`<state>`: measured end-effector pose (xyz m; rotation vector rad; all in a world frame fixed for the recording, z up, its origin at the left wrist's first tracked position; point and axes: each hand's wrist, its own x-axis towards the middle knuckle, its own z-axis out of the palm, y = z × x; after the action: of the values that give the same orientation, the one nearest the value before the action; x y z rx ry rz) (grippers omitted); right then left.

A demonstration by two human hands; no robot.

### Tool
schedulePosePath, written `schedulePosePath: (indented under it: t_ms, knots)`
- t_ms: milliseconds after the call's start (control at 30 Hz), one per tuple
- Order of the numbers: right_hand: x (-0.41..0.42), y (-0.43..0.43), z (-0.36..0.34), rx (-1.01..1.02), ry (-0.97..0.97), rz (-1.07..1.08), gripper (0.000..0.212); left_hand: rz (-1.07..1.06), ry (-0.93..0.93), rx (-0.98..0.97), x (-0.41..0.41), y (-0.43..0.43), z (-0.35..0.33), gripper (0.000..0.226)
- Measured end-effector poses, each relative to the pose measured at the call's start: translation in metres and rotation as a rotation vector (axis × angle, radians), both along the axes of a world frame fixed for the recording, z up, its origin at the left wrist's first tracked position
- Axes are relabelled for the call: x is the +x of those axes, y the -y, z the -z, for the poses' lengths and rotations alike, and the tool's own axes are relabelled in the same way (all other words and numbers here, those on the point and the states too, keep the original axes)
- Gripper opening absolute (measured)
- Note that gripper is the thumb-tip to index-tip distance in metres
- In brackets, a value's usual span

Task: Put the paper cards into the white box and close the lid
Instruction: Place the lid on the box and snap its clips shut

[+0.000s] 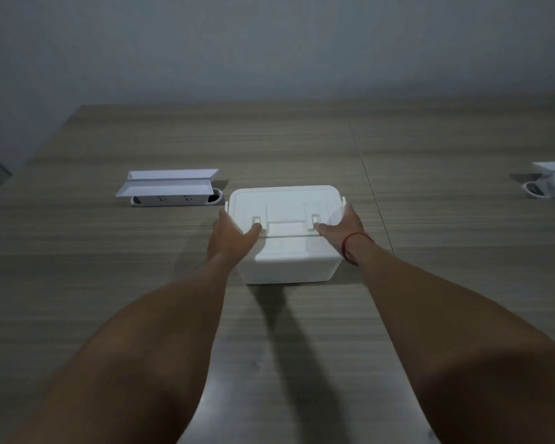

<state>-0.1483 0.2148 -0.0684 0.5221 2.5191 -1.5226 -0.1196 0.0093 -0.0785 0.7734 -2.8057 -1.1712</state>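
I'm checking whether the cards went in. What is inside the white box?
Its inside is hidden: the lid sits over the white box, with the left hand and right hand at its sides, thumbs on top. No cards show.

The lid (285,201) lies on the box (289,261). One socket unit (170,191) lies left of the box, a second socket unit (553,184) far right.
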Motion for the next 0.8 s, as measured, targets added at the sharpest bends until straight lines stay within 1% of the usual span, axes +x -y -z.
schedulePosePath:
  t_ms: [67,133,233,367,633,800]
  knots:
    - [0.002,-0.002,0.004,0.038,-0.037,-0.020,0.088,-0.005,-0.030,-0.041,0.002,-0.002,0.003,0.075]
    - [-0.002,-0.001,0.005,0.072,-0.066,-0.007,0.083,-0.063,-0.063,-0.082,0.002,-0.007,0.004,0.070]
    - [-0.015,0.005,0.005,0.104,-0.049,0.017,0.075,-0.137,-0.106,-0.115,-0.005,-0.010,0.005,0.065]
    - [-0.040,0.020,0.006,0.143,-0.032,0.064,0.067,-0.140,-0.136,-0.116,-0.031,0.001,0.006,0.063]
    - [-0.103,0.049,0.005,0.208,-0.019,0.093,0.067,-0.122,-0.131,-0.159,-0.095,0.028,0.011,0.068]
    - [-0.118,0.057,0.009,0.183,-0.047,0.133,0.072,-0.110,-0.160,-0.160,-0.113,0.034,0.009,0.061]
